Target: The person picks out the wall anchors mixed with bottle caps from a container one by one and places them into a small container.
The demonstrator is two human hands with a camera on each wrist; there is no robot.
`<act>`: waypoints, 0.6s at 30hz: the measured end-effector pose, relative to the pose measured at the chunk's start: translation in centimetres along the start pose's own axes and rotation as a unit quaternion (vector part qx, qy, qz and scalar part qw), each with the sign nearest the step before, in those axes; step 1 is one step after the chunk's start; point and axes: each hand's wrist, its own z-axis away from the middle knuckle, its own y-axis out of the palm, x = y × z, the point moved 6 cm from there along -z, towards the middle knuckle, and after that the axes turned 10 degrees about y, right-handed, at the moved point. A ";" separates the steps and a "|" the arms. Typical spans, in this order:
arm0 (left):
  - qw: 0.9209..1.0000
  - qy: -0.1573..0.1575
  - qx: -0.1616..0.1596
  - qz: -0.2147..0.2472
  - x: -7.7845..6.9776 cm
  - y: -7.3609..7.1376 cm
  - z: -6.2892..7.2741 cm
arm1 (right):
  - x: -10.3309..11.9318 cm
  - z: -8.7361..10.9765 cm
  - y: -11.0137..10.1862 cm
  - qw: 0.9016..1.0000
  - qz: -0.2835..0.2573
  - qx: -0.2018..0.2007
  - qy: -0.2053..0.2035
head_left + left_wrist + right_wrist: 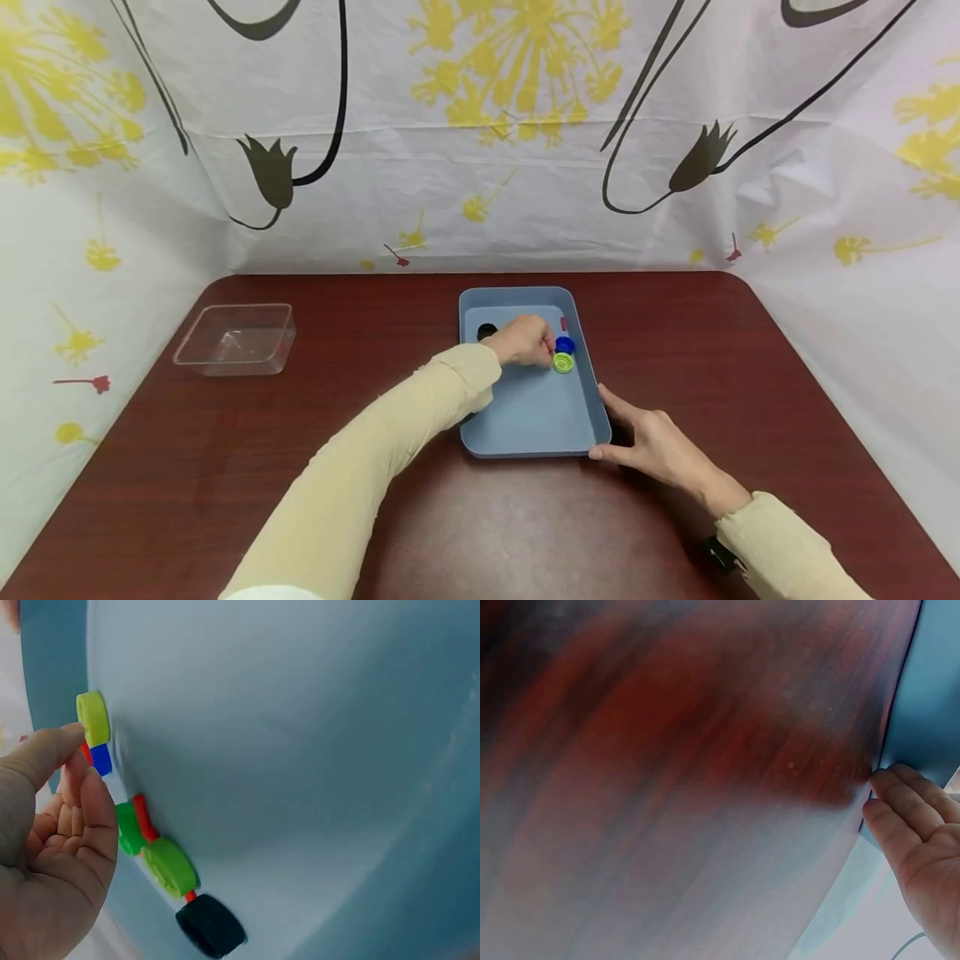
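Observation:
My left hand (525,340) reaches into a blue tray (536,421). Its thumb and index finger pinch a small red piece (86,753), mostly hidden by the fingertips. Beside them lie a yellow-green cap (562,362) and a blue cap (565,344), with another red bit (564,323) beyond. The left wrist view shows a row along the tray wall: a green cap (130,829), a red stick (145,817), a light green cap (170,867) and a black cap (211,925). My right hand (660,446) rests straight fingers and thumb against the tray's near right corner.
A clear plastic container (240,367) stands at the left of the dark red-brown table (360,333). Patterned white cloth (480,225) hangs behind the table and along both sides. My left forearm crosses the tray's left edge.

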 end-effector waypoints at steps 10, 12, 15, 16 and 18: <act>0.990 0.019 -0.094 0.105 -0.4 -4.1 2.3 | 0.1 0.0 -0.1 1.000 0.009 -0.001 0.001; 0.986 0.016 -0.117 0.121 0.1 -4.9 3.1 | 0.2 0.0 -0.1 1.000 0.009 0.001 0.004; 0.977 0.004 -0.157 0.143 1.1 -6.1 4.3 | 0.2 -0.1 -0.1 1.000 0.008 0.004 0.005; 0.974 -0.002 -0.170 0.147 1.4 -6.5 4.7 | 0.2 -0.1 -0.1 1.000 0.008 0.004 0.006; 0.968 -0.011 -0.195 0.155 2.2 -7.2 5.7 | 0.3 -0.1 -0.1 1.000 0.007 0.004 0.004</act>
